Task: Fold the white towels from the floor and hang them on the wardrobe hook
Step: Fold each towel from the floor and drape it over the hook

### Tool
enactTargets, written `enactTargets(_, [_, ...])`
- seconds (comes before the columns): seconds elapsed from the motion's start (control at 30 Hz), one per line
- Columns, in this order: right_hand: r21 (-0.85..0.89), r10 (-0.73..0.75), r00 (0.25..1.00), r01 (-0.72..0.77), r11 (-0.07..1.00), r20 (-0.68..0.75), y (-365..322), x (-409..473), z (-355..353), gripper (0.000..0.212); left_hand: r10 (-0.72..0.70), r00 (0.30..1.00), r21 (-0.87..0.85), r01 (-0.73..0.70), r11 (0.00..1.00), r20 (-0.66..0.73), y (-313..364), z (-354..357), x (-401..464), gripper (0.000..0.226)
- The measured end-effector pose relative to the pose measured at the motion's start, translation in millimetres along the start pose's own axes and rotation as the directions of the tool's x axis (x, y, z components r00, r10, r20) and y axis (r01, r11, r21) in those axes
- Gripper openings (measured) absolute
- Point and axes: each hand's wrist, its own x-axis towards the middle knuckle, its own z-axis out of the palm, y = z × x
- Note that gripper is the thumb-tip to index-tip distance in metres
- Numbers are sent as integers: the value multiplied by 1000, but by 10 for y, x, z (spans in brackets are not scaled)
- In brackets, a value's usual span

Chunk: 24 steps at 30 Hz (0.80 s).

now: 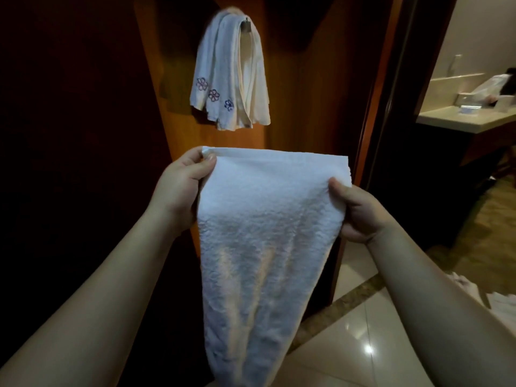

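Now | left hand (178,188), right hand (360,213) fingers pinch white towel (265,233) | writing: unreadable

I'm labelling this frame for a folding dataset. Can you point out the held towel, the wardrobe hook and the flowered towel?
held towel (268,219): head view, middle of the hanging cloth.
wardrobe hook (246,24): head view, metal part above the towels.
flowered towel (212,76): head view, left fold above the flowers.

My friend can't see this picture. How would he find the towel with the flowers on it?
Look at the orange-brown wardrobe panel in the middle. Near its top, a metal hook holds the hanging towels, above the plain towel held in two hands. The flowered towel hangs on the left, the only one with three small stitched flowers near its bottom edge.
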Motion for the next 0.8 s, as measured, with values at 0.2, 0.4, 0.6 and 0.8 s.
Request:
enactTargets(0.2, [137, 5, 1000, -4, 991, -5, -92, 62, 282, 52, -102, 984, -245, 136, 960, 148, 46, -171, -107, 28])
enactTargets(0.4, [146, 122, 992, -115, 982, -38, 188, 52, 187, 43, -439, 866, -183, 485, 855, 240, -476, -242, -397, 32])
enactTargets(0.6, [-107, 150, 977, -167, 980, -150, 362, -44, -101, 61, -387, 920, -109, 391, 914, 59, -757, -296, -426, 43])
enactTargets(0.8, [-281, 51, 919, -172, 944, -392, 730, -249, -16, 44, -325, 938, -88, 317, 944, -116, -1038, -153, -651, 26])
